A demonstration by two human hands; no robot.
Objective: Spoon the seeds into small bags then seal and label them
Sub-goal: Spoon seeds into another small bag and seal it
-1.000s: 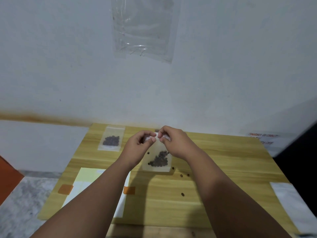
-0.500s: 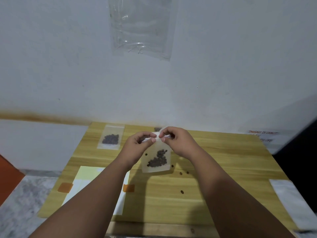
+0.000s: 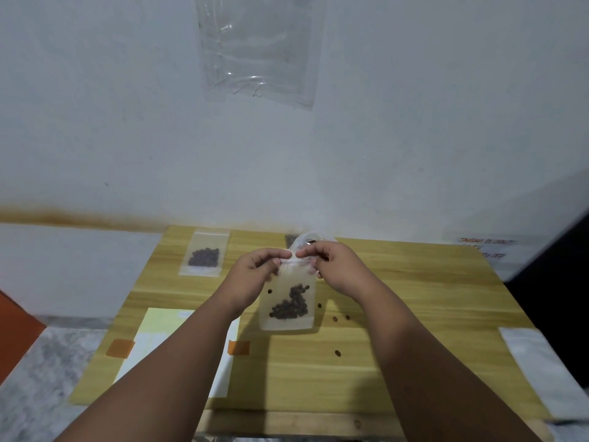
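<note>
A: Grip?
B: Left hand and right hand are both pinching the top strip of the small bag, which is hanging below them over the table's middle.
A: Axis?
B: Running upright, mouth up, seeds pooling at the bottom.
A: Room?
B: A second filled bag is lying at the table's far-left corner; loose seeds are lying right of centre.

you face a white wall with a clear plastic sheet stuck high on it and a brownish stain running along it low at the left. below you stands a light wooden table; grey marbled floor shows at its left, a dark area at the far right.
</note>
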